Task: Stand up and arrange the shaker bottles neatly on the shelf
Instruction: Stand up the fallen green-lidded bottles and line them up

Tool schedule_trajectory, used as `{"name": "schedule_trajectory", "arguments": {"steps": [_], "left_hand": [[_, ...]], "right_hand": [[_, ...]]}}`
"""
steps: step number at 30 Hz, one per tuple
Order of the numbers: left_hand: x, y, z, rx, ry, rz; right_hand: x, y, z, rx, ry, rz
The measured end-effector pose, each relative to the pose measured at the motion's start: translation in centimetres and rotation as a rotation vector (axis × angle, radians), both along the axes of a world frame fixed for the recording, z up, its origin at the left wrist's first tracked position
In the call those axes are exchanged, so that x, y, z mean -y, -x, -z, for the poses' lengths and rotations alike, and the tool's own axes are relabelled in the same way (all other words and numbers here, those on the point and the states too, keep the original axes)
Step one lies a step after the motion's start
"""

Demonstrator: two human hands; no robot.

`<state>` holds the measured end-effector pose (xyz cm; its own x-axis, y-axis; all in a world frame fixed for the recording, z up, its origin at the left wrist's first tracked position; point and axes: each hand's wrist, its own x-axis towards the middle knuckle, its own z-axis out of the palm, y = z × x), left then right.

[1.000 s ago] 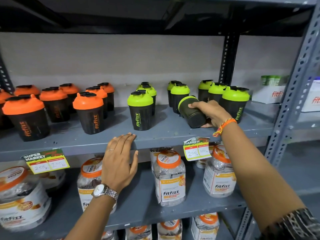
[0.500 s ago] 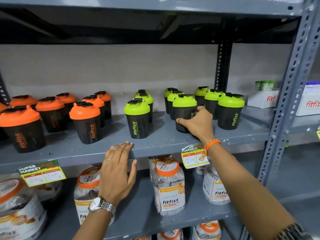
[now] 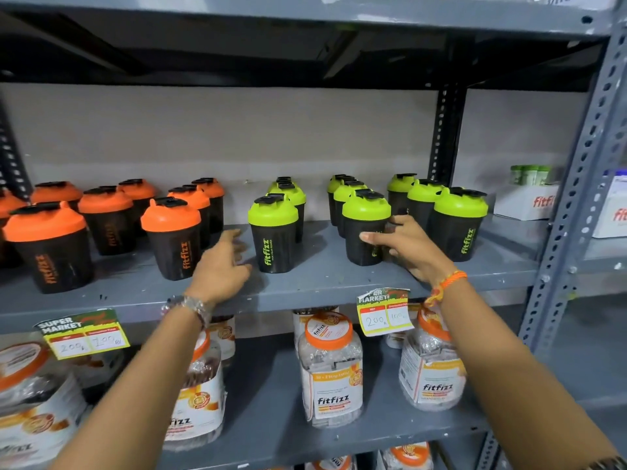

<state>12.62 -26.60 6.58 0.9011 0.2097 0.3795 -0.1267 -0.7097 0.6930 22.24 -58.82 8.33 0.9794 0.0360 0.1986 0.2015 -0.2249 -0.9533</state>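
Note:
Black shaker bottles stand upright in rows on the grey shelf: orange-lidded ones on the left, green-lidded ones on the right. My right hand wraps the right side of an upright green-lidded shaker bottle in the front row, with the thumb across its front. Another green-lidded bottle stands alone further left. My left hand, blurred, hovers over the shelf front between that bottle and the nearest orange one, fingers apart and holding nothing.
Clear jars with orange lids fill the lower shelf. Price tags hang from the shelf edge. White boxes sit at the far right behind a perforated upright post. Another shelf board runs close overhead.
The green-lidded bottle that lay tilted in my right hand now stands upright. My left hand has lifted from the shelf edge and moved up and right onto the shelf.

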Motion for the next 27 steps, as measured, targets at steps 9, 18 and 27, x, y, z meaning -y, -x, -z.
{"name": "schedule_trajectory", "arguments": {"steps": [9,18,27], "left_hand": [[-1.0,-4.0,-0.9,-0.205,0.154,0.395],[3.6,-4.7,-1.1,-0.144,0.089,0.313],[3.7,-4.0,-0.4,-0.143,0.200,0.318]], "right_hand": [[2.8,-0.8,-0.4,-0.002,0.182,-0.327],[2.1,-1.1,0.0,0.081,0.254,-0.322],[2.4,-0.5,0.9,0.129,0.218,-0.255]]}}
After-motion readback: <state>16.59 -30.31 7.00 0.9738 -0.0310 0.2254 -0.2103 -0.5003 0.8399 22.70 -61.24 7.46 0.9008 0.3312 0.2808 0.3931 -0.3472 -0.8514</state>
